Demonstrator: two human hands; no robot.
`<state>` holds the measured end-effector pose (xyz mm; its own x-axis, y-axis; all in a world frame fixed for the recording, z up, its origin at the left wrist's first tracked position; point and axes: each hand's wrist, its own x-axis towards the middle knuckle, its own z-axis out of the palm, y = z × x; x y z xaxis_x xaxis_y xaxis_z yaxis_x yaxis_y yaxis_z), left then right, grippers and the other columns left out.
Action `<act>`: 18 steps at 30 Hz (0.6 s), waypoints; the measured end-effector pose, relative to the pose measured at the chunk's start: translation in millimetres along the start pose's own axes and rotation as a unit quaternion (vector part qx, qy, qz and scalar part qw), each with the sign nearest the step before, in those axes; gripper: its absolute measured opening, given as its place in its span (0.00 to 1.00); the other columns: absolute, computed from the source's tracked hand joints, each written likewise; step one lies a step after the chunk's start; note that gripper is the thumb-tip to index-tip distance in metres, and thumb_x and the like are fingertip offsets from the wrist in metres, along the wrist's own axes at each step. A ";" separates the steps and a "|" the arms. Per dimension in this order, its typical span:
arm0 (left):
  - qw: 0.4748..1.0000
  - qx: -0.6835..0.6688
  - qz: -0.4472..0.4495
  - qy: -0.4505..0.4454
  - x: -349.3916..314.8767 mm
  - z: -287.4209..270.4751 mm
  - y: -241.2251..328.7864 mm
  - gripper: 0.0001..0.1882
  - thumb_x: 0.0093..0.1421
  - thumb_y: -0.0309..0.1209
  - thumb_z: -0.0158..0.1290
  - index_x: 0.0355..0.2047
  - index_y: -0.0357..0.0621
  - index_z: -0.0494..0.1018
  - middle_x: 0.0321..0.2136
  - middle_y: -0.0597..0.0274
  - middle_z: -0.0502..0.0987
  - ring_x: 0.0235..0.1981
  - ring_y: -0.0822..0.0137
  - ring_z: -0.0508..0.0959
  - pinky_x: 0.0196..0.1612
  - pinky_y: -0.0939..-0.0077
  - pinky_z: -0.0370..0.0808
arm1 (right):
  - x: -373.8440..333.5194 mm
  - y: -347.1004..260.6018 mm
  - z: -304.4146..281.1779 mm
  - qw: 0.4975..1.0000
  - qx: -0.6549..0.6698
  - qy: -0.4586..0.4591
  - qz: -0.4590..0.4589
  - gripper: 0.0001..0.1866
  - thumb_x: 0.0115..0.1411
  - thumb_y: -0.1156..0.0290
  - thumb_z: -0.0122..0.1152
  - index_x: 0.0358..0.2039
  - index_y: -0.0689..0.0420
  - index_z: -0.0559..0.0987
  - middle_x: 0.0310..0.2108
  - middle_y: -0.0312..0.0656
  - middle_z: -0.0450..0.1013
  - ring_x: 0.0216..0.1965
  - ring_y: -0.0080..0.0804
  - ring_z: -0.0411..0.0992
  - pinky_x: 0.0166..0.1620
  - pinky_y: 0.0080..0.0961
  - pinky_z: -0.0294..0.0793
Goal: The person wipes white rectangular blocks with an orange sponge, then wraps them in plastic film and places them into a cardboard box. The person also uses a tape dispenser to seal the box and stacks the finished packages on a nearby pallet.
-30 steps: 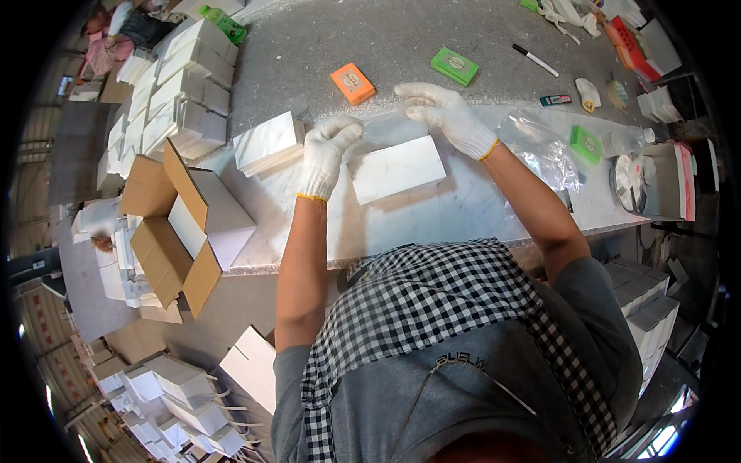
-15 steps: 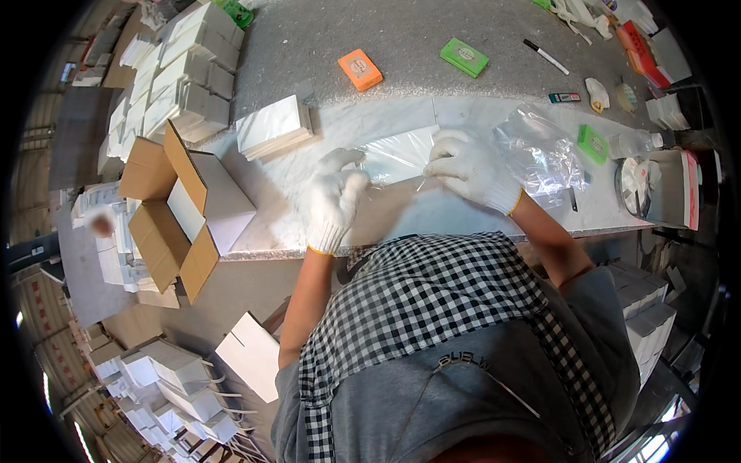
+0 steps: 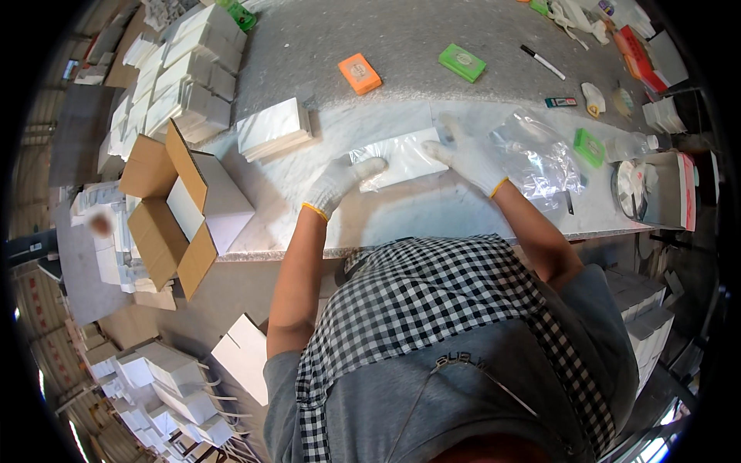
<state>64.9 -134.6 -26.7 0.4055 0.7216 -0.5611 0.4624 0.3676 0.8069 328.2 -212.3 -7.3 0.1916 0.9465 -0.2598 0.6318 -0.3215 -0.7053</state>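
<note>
A white rectangular slab in a clear plastic sleeve (image 3: 407,158) lies on the marble-patterned worktop in front of me. My left hand (image 3: 338,182), in a white knit glove, grips its left end with the thumb across the top. At the other end is my right hand (image 3: 472,158), gloved alike; its thumb side touches the slab's corner while the fingers stretch away, apart from the thumb. Crumpled clear plastic bags (image 3: 536,158) lie just right of that hand. Left of the slab sits a short stack of white slabs (image 3: 274,129).
An open cardboard box (image 3: 197,185) stands at the left edge, before tall stacks of white slabs (image 3: 193,65). Farther back lie an orange box (image 3: 360,73), a green box (image 3: 462,62) and a marker (image 3: 543,62). Another green box (image 3: 589,147) and an open bin (image 3: 668,189) are at right.
The sleeved slab has shifted slightly and now lies flatter and more exposed. My left thumb has come down over its left end. My right hand's fingers have spread from the right end.
</note>
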 end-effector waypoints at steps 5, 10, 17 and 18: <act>0.997 -0.064 0.023 -0.023 -15.6 2.0 5.3 0.30 0.57 0.40 0.67 0.55 0.34 0.76 0.46 0.59 0.82 0.47 0.67 0.80 0.51 0.71 0.77 | 16.2 33.7 26.8 0.937 0.302 -0.167 -0.047 0.37 0.65 0.55 0.66 0.67 0.64 0.66 0.58 0.48 0.74 0.58 0.34 0.72 0.62 0.32 0.70; 0.993 -0.080 0.077 0.032 -34.8 20.0 -20.0 0.48 0.50 0.35 0.72 0.66 0.28 0.60 0.55 0.48 0.76 0.55 0.60 0.77 0.54 0.71 0.78 | -8.0 56.6 39.6 0.943 0.288 -0.116 -0.116 0.42 0.61 0.59 0.69 0.70 0.63 0.62 0.63 0.54 0.68 0.65 0.41 0.66 0.67 0.36 0.63; 0.974 -0.144 0.161 0.075 -51.5 39.8 -40.0 0.67 0.39 0.38 0.77 0.71 0.25 0.46 0.63 0.36 0.66 0.65 0.50 0.67 0.65 0.62 0.69 | -20.2 67.4 40.6 0.961 0.185 -0.128 -0.162 0.64 0.48 0.63 0.79 0.75 0.62 0.45 0.74 0.61 0.49 0.75 0.51 0.48 0.74 0.38 0.51; 0.979 -0.020 0.163 0.119 -53.4 38.6 -47.2 0.69 0.37 0.40 0.77 0.71 0.24 0.46 0.64 0.36 0.64 0.67 0.49 0.65 0.68 0.60 0.64 | -22.5 65.6 41.1 0.952 0.216 -0.157 -0.147 0.66 0.48 0.62 0.80 0.76 0.62 0.42 0.74 0.61 0.47 0.76 0.51 0.47 0.74 0.38 0.50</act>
<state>51.9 -213.2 -41.9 0.3298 0.9185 -0.2181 0.3064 0.1143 0.9450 334.5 -255.8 -74.9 -0.2225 0.9640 -0.1453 0.2418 -0.0898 -0.9662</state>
